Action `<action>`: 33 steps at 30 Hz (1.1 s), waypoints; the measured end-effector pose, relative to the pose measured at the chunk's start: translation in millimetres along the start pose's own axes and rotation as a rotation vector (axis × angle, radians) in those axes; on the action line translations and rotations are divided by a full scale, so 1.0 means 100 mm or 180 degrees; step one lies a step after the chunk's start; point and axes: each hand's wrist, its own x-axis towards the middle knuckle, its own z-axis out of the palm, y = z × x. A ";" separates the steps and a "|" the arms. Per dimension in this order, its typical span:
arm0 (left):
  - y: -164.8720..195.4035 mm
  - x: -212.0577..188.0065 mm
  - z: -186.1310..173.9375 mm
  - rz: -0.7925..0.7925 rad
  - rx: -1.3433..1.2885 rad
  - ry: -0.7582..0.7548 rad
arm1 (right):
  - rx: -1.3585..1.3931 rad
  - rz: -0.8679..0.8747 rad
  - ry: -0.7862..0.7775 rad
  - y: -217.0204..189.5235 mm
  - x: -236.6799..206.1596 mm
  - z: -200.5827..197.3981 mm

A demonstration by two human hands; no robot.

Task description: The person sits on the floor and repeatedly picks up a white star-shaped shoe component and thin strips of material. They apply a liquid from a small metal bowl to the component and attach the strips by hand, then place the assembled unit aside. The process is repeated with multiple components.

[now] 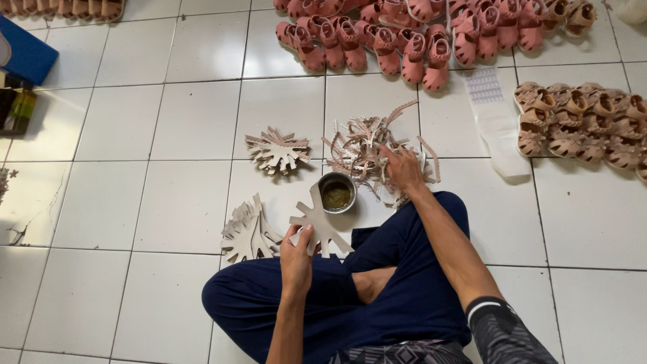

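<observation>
I sit cross-legged on a white tiled floor. My left hand [296,259] holds a pale beige cut-out sandal upper piece [318,222] with several strap arms, just above my knee. My right hand [403,168] reaches into a loose heap of thin beige straps [360,148] and its fingers are closed on one of them. A small metal bowl of yellowish-brown glue [336,193] stands between the two hands. A fanned stack of the same cut-out pieces [278,151] lies left of the strap heap. Another stack [247,232] rests by my left knee.
Rows of pink sandals [404,34] fill the far side of the floor. Tan sandals [583,121] are grouped at the right. A clear plastic bag [499,125] lies between them. A blue box [23,54] sits at the far left.
</observation>
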 end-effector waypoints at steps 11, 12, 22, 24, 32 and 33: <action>0.00 -0.01 0.00 -0.0004 -0.0236 -0.0102 | 0.2934 0.1603 -0.0250 -0.07 -0.44 -0.37; -0.01 -0.01 0.00 -0.0029 -0.0258 -0.0078 | 0.2994 0.1463 -0.0144 -0.08 -0.46 -0.38; -0.03 -0.02 0.03 0.0034 -0.0290 -0.0173 | 0.3707 0.1805 0.0614 0.11 -0.52 -0.37; -0.01 -0.03 0.03 0.0051 -0.0283 -0.0185 | 0.2757 0.1702 0.0992 0.11 -0.50 -0.34; 0.03 -0.02 0.03 0.0001 -0.0186 -0.0039 | 0.1989 0.1501 0.0501 -0.08 -0.38 -0.34; 0.01 0.00 0.02 0.0026 -0.0221 -0.0074 | 0.1821 0.1370 0.0333 -0.11 -0.38 -0.34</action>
